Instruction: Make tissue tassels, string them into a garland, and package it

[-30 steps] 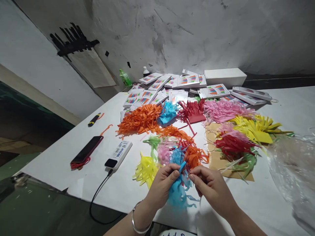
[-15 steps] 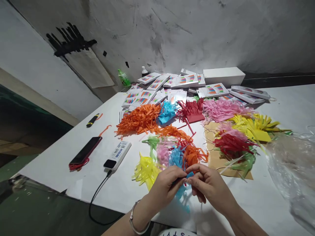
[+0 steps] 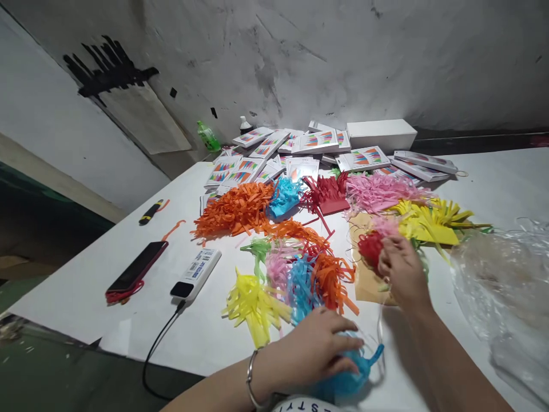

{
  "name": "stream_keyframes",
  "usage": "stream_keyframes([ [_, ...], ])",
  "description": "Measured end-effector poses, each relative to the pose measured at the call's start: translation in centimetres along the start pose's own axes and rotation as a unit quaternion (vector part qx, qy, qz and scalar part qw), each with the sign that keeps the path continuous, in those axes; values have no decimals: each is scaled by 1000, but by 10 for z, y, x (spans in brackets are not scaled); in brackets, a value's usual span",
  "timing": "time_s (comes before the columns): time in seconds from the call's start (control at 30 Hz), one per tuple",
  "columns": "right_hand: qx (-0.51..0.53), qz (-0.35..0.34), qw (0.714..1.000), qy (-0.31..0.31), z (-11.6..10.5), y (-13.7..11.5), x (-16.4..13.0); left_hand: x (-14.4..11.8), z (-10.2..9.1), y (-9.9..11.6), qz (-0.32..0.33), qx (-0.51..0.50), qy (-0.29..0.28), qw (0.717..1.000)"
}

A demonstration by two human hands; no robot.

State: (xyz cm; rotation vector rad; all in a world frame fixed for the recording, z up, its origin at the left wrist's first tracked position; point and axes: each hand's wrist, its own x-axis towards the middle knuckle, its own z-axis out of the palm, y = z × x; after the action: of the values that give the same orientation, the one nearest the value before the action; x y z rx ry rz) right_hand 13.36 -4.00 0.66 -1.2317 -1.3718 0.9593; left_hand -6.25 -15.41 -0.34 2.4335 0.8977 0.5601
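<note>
Capital letters run along the white garment (image 3: 300,405) at the near edge of the tabletop (image 3: 493,183), roughly "ESTY", cut off by the frame. The white power bank (image 3: 196,273) carries blue print too small to read.
</note>
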Motion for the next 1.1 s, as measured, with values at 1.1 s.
stream_keyframes([
  [1.1, -84, -280, 952, -90, 3, -68, -78, 22, -37, 15, -225, -702, 185, 650],
])
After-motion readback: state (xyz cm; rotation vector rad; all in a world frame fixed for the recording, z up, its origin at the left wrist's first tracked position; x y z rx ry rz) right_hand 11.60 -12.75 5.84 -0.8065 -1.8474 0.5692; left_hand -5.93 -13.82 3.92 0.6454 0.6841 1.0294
